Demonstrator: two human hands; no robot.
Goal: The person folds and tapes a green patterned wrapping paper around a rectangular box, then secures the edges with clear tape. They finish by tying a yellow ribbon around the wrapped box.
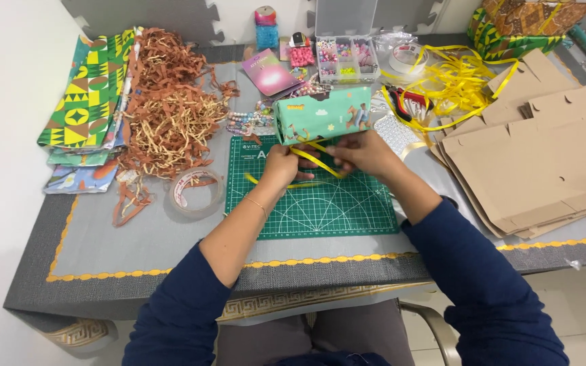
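At the far left of my table [137, 237] lies one stack of patterned paper sheets [89, 102], green and yellow on top (I cannot count the sheets under it). Beside it is one heap of brown and tan paper shreds [167, 108], and just below that one roll of clear tape [194, 192] lying flat.

In the middle is one green cutting mat [347, 210]. My left hand [281, 166] is over its upper part, fingers curled and pinching a yellow ribbon [310, 159]. The ribbon runs across to my right hand [364, 152], which also pinches it, so the strip is taut between the two. Both hands sit just under the one teal wrapped box [321, 114], which stands at the mat's top edge, touching my fingers.

Behind the box are strings of beads [249, 122], one pink card [270, 71] and one clear bead organiser [346, 57] with its lid up. To the right lie one tangle of loose yellow ribbon [456, 85], one pair of red-handled pliers [405, 102], and one pile of flat brown cardboard blanks [544, 163]; I cannot tell how many.
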